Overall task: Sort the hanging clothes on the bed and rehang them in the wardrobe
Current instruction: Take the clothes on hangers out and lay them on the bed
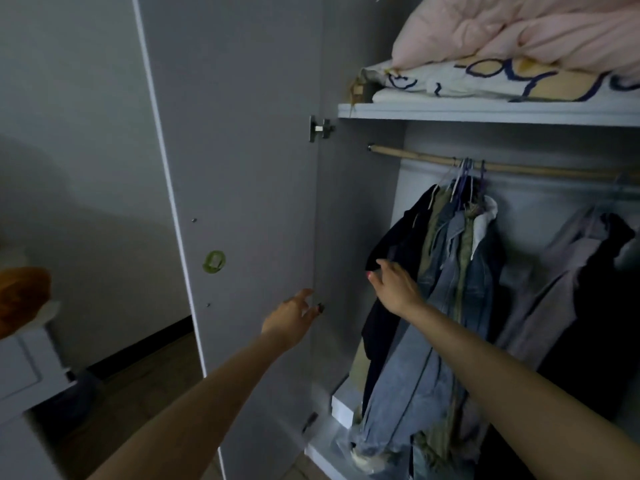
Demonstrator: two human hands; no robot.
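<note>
The wardrobe stands open, its grey door (242,168) swung out to the left. A wooden rail (433,161) under the shelf carries a bunch of hangers (464,174) with a dark garment (398,244), a denim jacket (460,289) and an olive piece between them. More clothes (571,289), greyish and black, hang further right. My left hand (294,317) reaches toward the door's inner edge with fingers spread, holding nothing. My right hand (394,285) stretches to the dark garment, fingers straight and touching its sleeve.
A shelf (485,112) above the rail holds a pink quilt (519,32) on folded patterned bedding (485,81). A white box (343,407) sits on the wardrobe floor. A white cabinet (24,368) with an orange object (20,296) stands at far left.
</note>
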